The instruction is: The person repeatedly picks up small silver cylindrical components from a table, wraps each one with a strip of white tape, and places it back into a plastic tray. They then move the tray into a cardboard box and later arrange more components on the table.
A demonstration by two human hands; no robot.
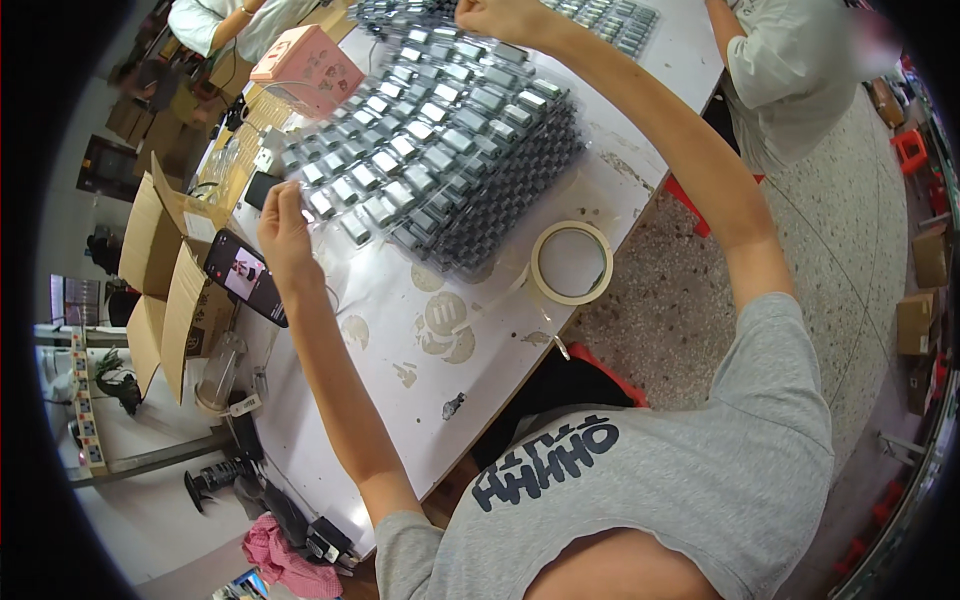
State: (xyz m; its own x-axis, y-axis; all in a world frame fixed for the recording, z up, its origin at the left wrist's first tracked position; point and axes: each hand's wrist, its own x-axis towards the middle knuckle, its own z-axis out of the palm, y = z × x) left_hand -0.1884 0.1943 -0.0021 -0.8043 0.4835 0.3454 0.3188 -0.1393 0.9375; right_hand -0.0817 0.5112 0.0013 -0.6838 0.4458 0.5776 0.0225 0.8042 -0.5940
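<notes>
A clear plastic blister tray [410, 140] filled with rows of small silvery rectangular parts is spread between my two hands. My left hand [287, 238] is closed in a pinch at its left edge. At its far edge my right hand [503, 20] is also closed, fingers curled toward the corner; the fingertips are partly hidden. Beneath lies a thick stack of similar filled trays [500, 205], its layers showing along the right side. The upper tray looks slightly bent and skewed against the stack.
A tape roll [572, 299] sits by the right table edge. Left are a lit phone [246, 276], an open cardboard box [165, 310] and a clear cup [220, 375]. Beyond stand a pink box [306, 70] and more filled trays [620, 25]. Two people [790, 80] are near the table.
</notes>
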